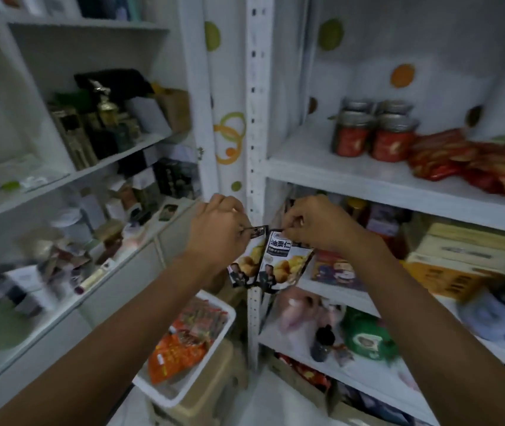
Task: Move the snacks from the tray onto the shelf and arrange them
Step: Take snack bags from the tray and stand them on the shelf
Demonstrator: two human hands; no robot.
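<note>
Head view, from the left: what lies out beyond your left hand?

Me: Past my left hand (217,232) stands a white cabinet (91,170) crowded with blurred boxes and bottles. Below that hand's wrist, a white tray (168,395) rests on a beige stool (214,395), with orange snack packets (180,355) lying in it.

And the hands themselves?

Me: Both are up, knuckles uppermost, close together. My left thumb and fingers pinch the top corner of the first chestnut packet (243,269). My right hand (315,226) pinches the top edge of the second chestnut packet (286,262). Both packets hang under my hands, the second overlapping the first, in front of the shelf's perforated white upright (253,87).

What about to the right?

Me: Above my right hand, the shelf board (368,179) carries four jars (374,133) of something red, with a heap of red snack packs (472,161) just beside them. Level with my right wrist are yellow boxes (460,262), and below it a green pouch (365,336). Much of this side is blurred.
</note>
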